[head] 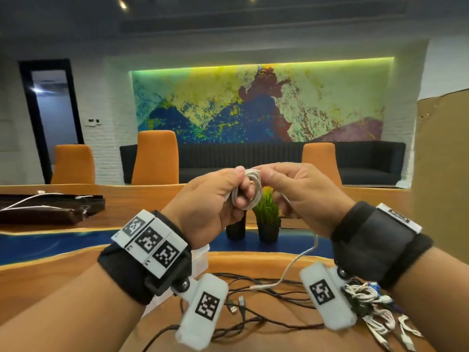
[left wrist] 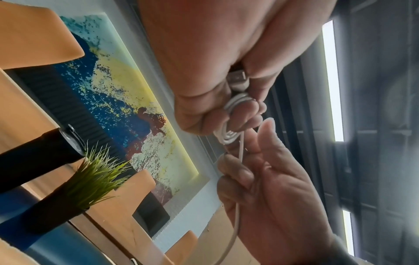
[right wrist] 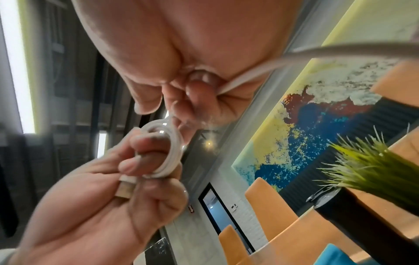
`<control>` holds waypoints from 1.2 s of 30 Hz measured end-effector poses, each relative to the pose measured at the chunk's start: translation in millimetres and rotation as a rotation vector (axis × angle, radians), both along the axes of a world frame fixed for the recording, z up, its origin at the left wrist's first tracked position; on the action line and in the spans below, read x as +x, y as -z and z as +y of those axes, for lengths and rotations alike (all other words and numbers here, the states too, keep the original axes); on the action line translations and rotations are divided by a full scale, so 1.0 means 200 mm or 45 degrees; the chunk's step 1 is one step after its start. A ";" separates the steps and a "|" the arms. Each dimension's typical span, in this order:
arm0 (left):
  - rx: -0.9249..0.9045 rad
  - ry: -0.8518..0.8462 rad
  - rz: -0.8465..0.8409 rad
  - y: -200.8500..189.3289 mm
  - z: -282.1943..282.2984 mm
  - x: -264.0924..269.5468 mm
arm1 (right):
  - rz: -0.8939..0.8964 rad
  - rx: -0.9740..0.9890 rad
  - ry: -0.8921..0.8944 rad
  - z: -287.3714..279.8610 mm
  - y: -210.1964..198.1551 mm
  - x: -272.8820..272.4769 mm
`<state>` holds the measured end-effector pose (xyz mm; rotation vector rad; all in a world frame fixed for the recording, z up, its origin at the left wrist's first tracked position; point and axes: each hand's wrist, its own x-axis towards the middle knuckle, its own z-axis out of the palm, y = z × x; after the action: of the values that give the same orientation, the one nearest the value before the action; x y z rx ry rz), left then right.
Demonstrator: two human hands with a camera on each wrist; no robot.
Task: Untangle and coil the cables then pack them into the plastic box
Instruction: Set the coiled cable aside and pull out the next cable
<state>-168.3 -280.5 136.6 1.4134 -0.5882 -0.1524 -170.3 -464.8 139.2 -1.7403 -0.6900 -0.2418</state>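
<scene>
Wooden table (head: 76,275) below. Left hand (head: 210,199) clamps white USB cable coil (head: 250,193), raised; right hand (head: 302,194), beside it, pinches tail (head: 299,260) trailing down-right to table: next wrap likely right-hand fed.

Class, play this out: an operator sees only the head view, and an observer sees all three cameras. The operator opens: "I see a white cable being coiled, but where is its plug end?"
Observer: The left wrist view shows the USB plug tucked inside the left hand, under a curled finger against the palm, just above the white coil.
Operator: How does the right hand hold the loose strand?
Observer: The right wrist view shows the right hand pinching the loose strand between its curled fingers.
</scene>
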 end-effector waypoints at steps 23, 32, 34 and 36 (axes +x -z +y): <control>0.014 -0.350 -0.321 0.40 -0.11 0.47 | -0.784 -0.277 0.688 -0.01 0.42 0.45; 0.337 -0.455 -0.506 0.37 -0.04 0.44 | -0.908 -0.393 0.746 -0.01 0.48 0.47; 0.294 -0.484 -0.506 0.37 -0.05 0.44 | -0.907 -0.382 0.755 -0.01 0.48 0.47; 0.265 -0.521 -0.519 0.37 -0.06 0.43 | -0.875 -0.368 0.729 -0.01 0.47 0.46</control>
<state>-82.3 -293.0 61.6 1.7535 -0.6120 0.4203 -78.2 -467.2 45.2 -2.1175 -0.7109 -1.2260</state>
